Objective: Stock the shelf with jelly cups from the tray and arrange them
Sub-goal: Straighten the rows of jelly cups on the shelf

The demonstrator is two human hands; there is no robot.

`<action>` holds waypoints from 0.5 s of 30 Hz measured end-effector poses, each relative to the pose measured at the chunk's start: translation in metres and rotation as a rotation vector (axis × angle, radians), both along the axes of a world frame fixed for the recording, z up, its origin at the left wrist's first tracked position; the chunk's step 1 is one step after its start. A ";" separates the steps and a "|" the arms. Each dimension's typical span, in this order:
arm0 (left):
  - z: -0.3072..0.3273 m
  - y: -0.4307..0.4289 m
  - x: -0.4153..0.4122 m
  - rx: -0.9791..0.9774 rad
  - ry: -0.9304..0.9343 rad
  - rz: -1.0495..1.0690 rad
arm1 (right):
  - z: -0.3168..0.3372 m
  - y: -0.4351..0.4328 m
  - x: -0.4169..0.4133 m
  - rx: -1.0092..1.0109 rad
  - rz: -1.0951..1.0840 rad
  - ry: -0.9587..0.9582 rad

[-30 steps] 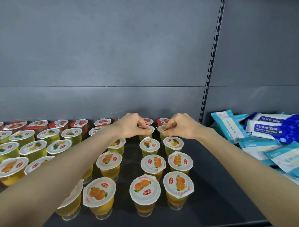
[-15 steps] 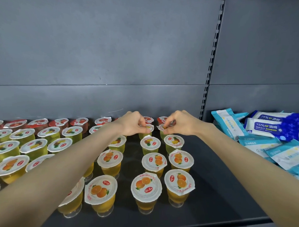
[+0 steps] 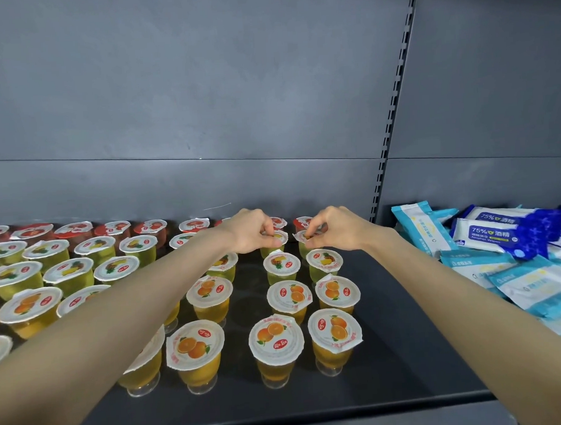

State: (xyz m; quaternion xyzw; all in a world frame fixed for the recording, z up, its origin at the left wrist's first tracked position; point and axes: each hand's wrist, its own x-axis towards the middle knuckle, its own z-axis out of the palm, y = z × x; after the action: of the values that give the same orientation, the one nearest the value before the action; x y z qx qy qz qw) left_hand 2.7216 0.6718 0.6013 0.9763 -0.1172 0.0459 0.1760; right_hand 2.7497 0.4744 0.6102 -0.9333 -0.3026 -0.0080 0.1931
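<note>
On the dark shelf [image 3: 391, 352], in a far row, the left hand [image 3: 248, 231] pinches a pineapple jelly cup [image 3: 278, 237] by its lid. The right hand [image 3: 337, 229] pinches the neighbouring cup [image 3: 301, 237].

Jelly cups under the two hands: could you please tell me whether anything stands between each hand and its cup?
Nothing visible does. The left hand pinches the lid of the left cup, and the right hand pinches the lid of the right cup. The red-lidded cups stand behind, not between.
</note>
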 end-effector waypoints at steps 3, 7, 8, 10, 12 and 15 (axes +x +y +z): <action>0.003 -0.001 -0.004 0.028 0.004 -0.006 | -0.001 0.002 -0.005 0.022 -0.023 -0.024; 0.011 0.000 -0.012 -0.013 -0.060 -0.020 | 0.003 0.001 -0.019 0.048 -0.074 -0.108; 0.015 -0.001 -0.016 -0.027 -0.081 -0.031 | 0.005 0.000 -0.024 0.049 -0.073 -0.124; 0.019 -0.002 -0.028 -0.043 -0.094 -0.080 | 0.007 -0.004 -0.034 0.049 -0.059 -0.138; 0.018 -0.003 -0.042 -0.054 -0.072 -0.133 | 0.007 -0.009 -0.046 0.060 -0.052 -0.125; 0.011 -0.003 -0.056 -0.051 -0.012 -0.180 | 0.004 -0.016 -0.059 0.038 -0.047 -0.107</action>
State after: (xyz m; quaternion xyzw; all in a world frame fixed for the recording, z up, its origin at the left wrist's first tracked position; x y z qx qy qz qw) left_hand 2.6654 0.6692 0.6118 0.9566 -0.2045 0.0387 0.2038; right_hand 2.6910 0.4583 0.6138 -0.9345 -0.2905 -0.0683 0.1940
